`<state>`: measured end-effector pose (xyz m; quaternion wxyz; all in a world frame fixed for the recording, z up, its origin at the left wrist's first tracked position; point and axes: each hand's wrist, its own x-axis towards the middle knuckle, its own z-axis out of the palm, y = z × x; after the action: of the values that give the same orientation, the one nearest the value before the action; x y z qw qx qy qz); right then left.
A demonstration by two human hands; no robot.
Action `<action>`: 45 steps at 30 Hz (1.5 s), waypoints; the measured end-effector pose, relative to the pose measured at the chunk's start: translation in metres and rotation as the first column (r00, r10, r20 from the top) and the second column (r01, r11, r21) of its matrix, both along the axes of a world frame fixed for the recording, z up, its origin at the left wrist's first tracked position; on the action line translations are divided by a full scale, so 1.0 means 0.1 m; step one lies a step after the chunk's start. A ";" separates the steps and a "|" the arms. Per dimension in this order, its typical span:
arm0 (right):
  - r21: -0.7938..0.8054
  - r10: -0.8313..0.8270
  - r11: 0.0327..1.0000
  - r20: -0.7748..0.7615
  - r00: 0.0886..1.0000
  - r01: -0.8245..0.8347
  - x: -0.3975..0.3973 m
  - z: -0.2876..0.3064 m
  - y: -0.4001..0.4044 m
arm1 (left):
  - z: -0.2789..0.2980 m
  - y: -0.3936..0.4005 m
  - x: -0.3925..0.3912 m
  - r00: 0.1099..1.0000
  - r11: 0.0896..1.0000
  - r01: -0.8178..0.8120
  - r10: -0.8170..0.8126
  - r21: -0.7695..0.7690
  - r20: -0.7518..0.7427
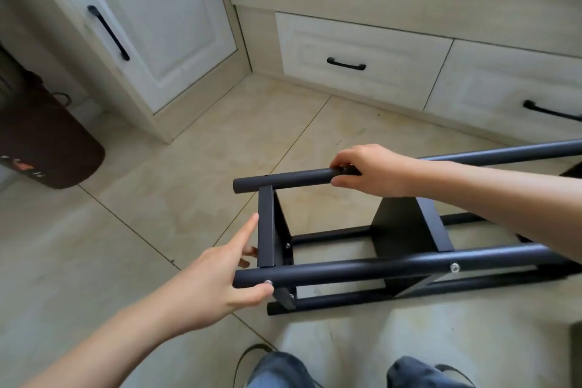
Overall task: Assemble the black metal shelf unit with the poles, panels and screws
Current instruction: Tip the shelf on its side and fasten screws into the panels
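Note:
The black metal shelf unit (pixel 393 264) lies on its side on the tiled floor, its poles running left to right. Two black panels, an end panel (pixel 267 227) and a second panel (pixel 406 224), sit between the poles. My right hand (pixel 374 170) grips the upper far pole (pixel 283 181) from above. My left hand (pixel 217 274) rests at the end of the near pole (pixel 362 269). Its index finger lies straight along the end panel's edge, and its thumb touches a silver screw (pixel 268 282) under the pole. Another screw (pixel 454 267) shows farther right on that pole.
A white cabinet door (pixel 157 19) with a black handle stands at the back left. Drawers (pixel 362 57) under a cushioned bench run along the back right. A dark brown bag (pixel 47 142) sits at the left. My knees in jeans (pixel 346 372) are at the bottom edge.

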<state>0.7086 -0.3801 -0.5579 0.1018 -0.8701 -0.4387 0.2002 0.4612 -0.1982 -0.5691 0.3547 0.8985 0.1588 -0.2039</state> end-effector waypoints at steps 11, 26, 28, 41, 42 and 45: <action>-0.052 0.005 0.999 0.071 0.997 -0.001 -0.01 -0.12 0.05 | -0.10 -0.06 -0.10 0.981 0.992 -0.127 0.130 -0.026 0.143; 0.090 -0.096 0.992 0.053 0.994 0.091 0.13 0.47 0.05 | 0.68 0.07 0.10 0.942 0.974 -0.195 0.153 0.114 0.299; 0.136 -0.101 0.986 0.047 0.994 0.094 0.16 0.68 0.05 | 0.96 0.11 0.15 0.930 0.971 -0.196 0.140 0.138 0.339; 0.594 -0.344 0.745 -0.045 0.938 0.302 0.10 1.69 -0.29 | 2.75 -0.05 0.43 0.818 0.971 -0.236 0.173 0.046 0.548; 0.625 -0.368 0.705 -0.084 0.926 0.336 0.09 1.72 -0.35 | 2.82 -0.10 0.45 0.795 0.968 -0.249 0.201 0.006 0.572; 0.701 -0.417 0.590 -0.161 0.895 0.401 0.03 1.76 -0.54 | 2.91 -0.27 0.51 0.725 0.955 -0.273 0.286 -0.120 0.626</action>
<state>0.7113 -0.4345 -0.3817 0.4721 -0.8385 -0.2708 -0.0253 0.5119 -0.2252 -0.2784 0.4225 0.8763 0.1605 0.1667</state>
